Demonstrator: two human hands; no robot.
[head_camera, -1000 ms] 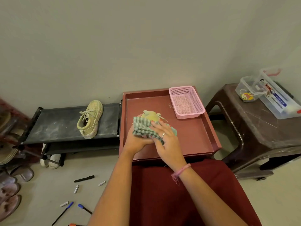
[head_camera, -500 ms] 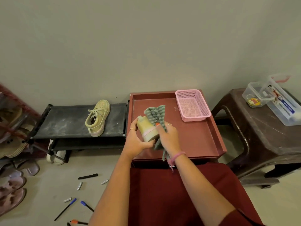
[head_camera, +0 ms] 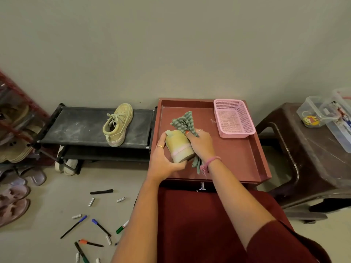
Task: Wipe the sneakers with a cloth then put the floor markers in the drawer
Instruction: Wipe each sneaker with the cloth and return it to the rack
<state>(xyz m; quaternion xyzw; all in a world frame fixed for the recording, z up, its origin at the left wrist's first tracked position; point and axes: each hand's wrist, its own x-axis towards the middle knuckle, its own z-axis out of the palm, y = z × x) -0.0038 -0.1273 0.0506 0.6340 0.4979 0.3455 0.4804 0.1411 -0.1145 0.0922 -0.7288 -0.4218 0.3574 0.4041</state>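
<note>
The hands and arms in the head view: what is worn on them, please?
The left hand wears a thin gold-coloured ring; its forearm is bare, with no sleeve in view. The right hand wears a pale ring and has orange-red nail polish on at least one nail. A pink thread bracelet with loose ends circles the right wrist. A dark red sleeve covers the right upper arm.

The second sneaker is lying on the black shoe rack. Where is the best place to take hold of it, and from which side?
Probably by the heel collar. The sneaker lies on the black shoe rack tilted, its open mouth and heel nearest you, toe toward the wall. Come from above and the front, fingers inside the opening, thumb behind the heel.
</note>
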